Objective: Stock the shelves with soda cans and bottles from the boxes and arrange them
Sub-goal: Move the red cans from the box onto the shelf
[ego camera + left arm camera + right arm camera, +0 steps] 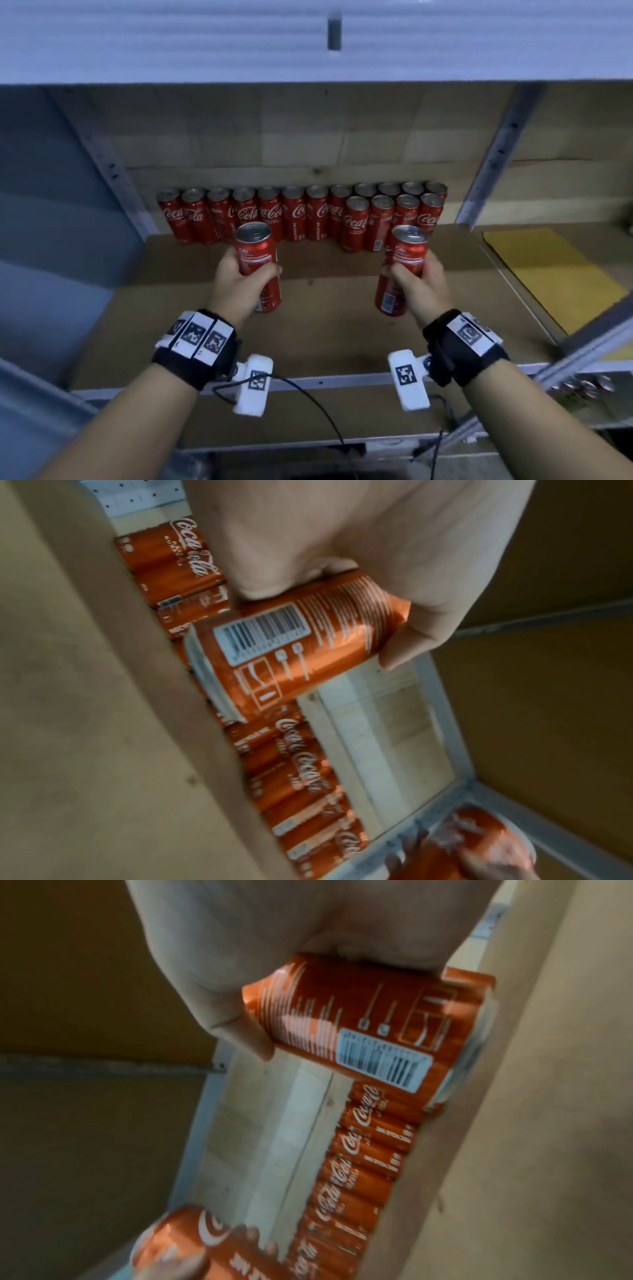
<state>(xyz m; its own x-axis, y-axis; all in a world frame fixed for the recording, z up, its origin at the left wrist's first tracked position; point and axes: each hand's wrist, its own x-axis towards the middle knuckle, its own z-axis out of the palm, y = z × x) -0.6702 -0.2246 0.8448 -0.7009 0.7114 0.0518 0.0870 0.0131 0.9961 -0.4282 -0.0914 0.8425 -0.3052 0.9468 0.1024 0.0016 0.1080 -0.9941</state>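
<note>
My left hand point(239, 277) grips a tall red cola can point(258, 263) upright above the brown shelf board point(308, 335); the left wrist view shows that can's barcode side point(291, 647). My right hand point(419, 277) grips a second red can point(399, 270) the same way, also seen in the right wrist view as a can point(369, 1031) under the fingers. Both held cans hover in front of a row of red cans point(274, 214) lined along the back wall. On the right a short second row of cans point(387, 219) stands before that row.
Grey metal uprights point(496, 154) frame the shelf bay, with a shelf board overhead point(308, 41). A yellow sheet point(548, 274) lies on the neighbouring shelf to the right. Several can tops point(582, 387) show low at the right. Bare board lies between the hands and the rows.
</note>
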